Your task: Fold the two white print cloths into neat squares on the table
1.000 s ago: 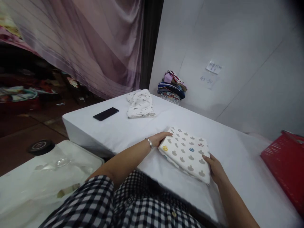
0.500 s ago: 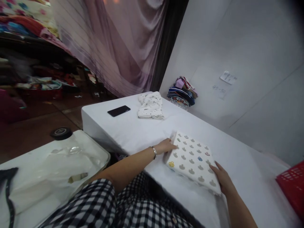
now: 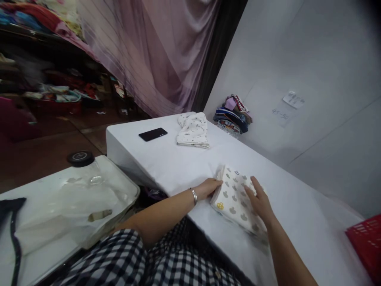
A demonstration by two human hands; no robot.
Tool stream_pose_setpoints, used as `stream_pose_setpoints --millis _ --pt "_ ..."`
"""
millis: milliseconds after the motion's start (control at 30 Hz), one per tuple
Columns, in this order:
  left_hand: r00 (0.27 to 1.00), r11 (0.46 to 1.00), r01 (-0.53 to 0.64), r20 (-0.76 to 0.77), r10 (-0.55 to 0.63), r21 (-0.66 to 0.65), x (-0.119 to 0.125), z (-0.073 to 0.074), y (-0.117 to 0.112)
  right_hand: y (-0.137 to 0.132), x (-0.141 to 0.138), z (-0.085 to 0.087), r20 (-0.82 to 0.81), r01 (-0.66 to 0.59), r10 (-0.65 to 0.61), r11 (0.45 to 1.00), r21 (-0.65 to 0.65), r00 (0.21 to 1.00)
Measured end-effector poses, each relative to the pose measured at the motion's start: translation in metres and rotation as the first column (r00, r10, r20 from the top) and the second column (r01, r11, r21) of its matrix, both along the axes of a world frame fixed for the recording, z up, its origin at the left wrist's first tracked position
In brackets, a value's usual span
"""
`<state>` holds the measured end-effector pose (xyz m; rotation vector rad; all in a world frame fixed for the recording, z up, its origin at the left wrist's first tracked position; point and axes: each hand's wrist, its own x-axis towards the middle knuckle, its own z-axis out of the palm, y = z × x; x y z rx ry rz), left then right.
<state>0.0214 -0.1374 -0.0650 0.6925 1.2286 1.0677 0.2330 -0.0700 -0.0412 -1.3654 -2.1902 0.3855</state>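
A folded white cloth [image 3: 230, 194] printed with grey mushroom-like shapes and a few coloured ones lies on the white-covered table. My left hand [image 3: 210, 187] grips its left edge, thumb on top and the other fingers mostly hidden. Over the cloth's right part is my right hand [image 3: 260, 202], its fingers apart and stretched across the print. I cannot tell how firmly it touches. The cloth's near right corner is smeared by motion. Farther back lies another folded white cloth [image 3: 194, 131] with small dark prints.
A black phone [image 3: 153, 134] lies on the table [image 3: 131, 149] near its far left corner. To the left stands a sewing-machine-like white surface [image 3: 59, 186] with a black round part [image 3: 80, 158]. Stacked clothes [image 3: 232, 115] sit by the wall; a red basket [image 3: 367, 242] is at right.
My right hand has moved left from the cloth's right edge onto its top. My left hand stays at the left edge. The view has shifted slightly.
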Motion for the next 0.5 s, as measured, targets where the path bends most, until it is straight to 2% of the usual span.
stream_pose_setpoints --millis 100,233,333,500 --pt "0.989 0.997 -0.034 -0.142 0.043 0.063 0.001 -0.004 0.001 0.005 -0.030 -0.017 0.195 -0.140 0.137 0.990 0.004 0.971" --pt "0.968 0.995 -0.049 -0.243 0.070 0.091 -0.004 -0.007 0.005 0.004 -0.049 -0.040 0.454 -0.166 0.178 0.984 -0.066 0.873" --pt "0.957 0.996 -0.030 -0.284 0.054 0.088 -0.011 -0.004 0.015 0.002 -0.050 -0.044 0.496 -0.163 0.166 0.985 -0.050 0.852" --pt "0.941 0.995 -0.067 -0.328 0.089 0.076 -0.022 0.006 0.042 0.000 -0.048 -0.040 0.465 -0.175 0.175 0.984 -0.043 0.868"
